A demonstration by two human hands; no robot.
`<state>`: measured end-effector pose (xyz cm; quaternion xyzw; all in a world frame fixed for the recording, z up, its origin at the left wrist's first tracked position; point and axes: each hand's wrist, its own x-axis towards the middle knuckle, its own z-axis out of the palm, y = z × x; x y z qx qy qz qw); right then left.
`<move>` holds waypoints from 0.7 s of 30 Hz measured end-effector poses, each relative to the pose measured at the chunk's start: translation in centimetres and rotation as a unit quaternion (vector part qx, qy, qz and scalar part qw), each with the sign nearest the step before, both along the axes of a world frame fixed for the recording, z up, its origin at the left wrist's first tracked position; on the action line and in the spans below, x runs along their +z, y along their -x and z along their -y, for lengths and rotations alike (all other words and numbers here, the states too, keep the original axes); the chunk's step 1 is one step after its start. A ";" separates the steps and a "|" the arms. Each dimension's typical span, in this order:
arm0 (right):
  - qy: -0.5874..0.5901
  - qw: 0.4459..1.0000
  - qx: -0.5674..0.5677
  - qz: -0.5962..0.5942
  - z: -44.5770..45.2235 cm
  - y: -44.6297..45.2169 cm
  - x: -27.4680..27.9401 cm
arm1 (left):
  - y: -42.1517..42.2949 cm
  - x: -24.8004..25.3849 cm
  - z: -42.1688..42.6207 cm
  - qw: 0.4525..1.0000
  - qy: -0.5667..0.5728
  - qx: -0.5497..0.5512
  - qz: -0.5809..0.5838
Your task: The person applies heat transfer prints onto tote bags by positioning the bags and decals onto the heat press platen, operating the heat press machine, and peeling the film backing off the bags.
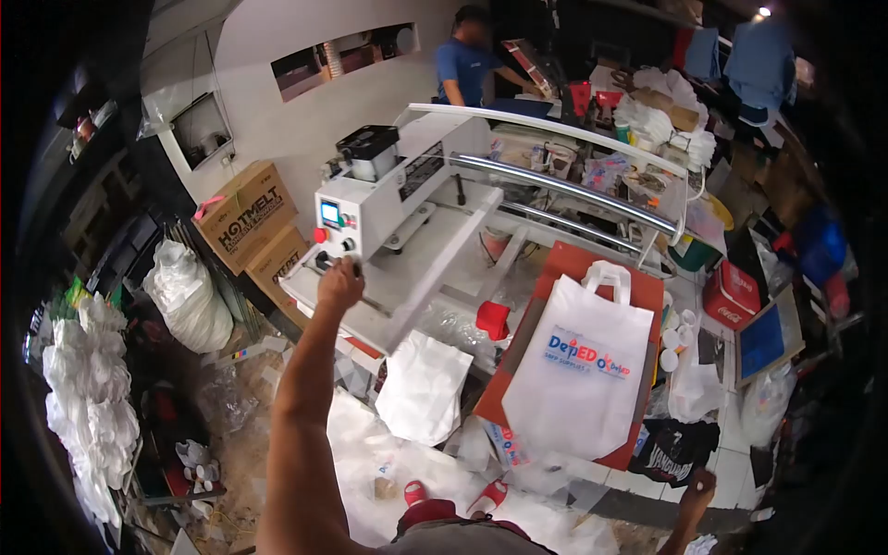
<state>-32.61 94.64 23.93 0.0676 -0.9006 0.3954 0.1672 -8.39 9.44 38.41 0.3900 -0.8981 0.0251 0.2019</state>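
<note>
My left hand (341, 284) reaches out to the front of a white heat press (384, 199), its fingers wrapped round a black handle (324, 263) below the control panel. That panel carries a small lit screen (329, 213) and a red button (321, 236). At the lower right my right hand (698, 488) is curled closed, with nothing visible in it, close to a black printed shirt (678, 451). A white non-woven tote bag (583, 407) with printed lettering lies flat on the reddish-brown platen (487, 404), right of the press head.
White bags (423, 388) are stacked below the press. Shiny rails (564, 190) run across the machine. Cardboard boxes (245, 217) stand at left, beside a bulging white sack (190, 296). A person in a blue shirt (462, 74) works behind. A red cooler (731, 294) sits at right.
</note>
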 end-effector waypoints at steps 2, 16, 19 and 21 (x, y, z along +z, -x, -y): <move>0.043 0.997 0.061 -0.008 6.8 -0.2 3.6 | -0.8 0.0 -1.8 0.995 0.001 -0.093 -0.033; 0.062 0.950 0.268 -0.147 43.5 -16.5 14.5 | -40.1 -26.3 -9.8 0.981 -0.171 -0.017 0.090; 0.071 0.943 0.288 -0.152 48.5 -20.1 16.6 | -53.8 -40.8 -11.2 0.945 -0.232 -0.140 0.181; 0.068 0.951 0.266 -0.144 50.7 -21.8 17.2 | -57.2 -40.6 -10.4 0.895 -0.376 -0.121 0.205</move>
